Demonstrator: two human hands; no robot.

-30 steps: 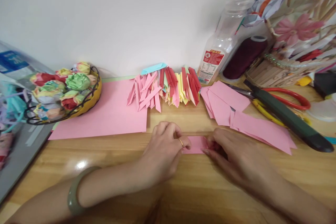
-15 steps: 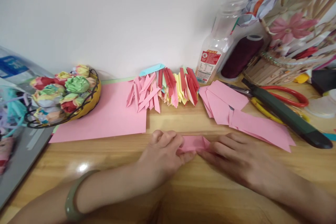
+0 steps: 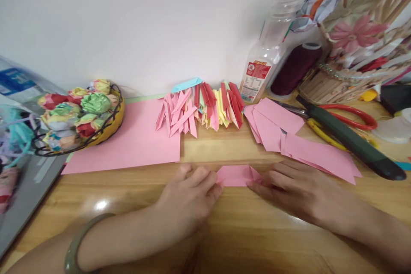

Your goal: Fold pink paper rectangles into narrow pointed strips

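A small folded piece of pink paper (image 3: 236, 175) lies on the wooden table between my two hands. Its right end shows a slanted corner fold. My left hand (image 3: 189, 190) pinches its left end, with the thumb below and curled fingers over the edge. At the opposite end, my right hand (image 3: 289, 188) grips the paper between thumb and fingers, hiding part of the fold. Beyond the hands stand many folded paper pieces: pink ones (image 3: 178, 113) at the left, red and yellow ones (image 3: 220, 105) beside them. Cut pink paper slips (image 3: 276, 126) lie near my right hand.
Large pink sheets (image 3: 150, 137) lie at left, under a basket of paper flowers (image 3: 78, 115). At right are a dark-handled cutter (image 3: 353, 137), red-and-yellow-handled scissors (image 3: 349, 115), a clear bottle (image 3: 266, 47) and a purple thread spool (image 3: 297, 68). A wall stands behind.
My left hand has slid left toward the paper's left end, and my right hand has shifted slightly right. More of the pink paper's middle now shows between them.
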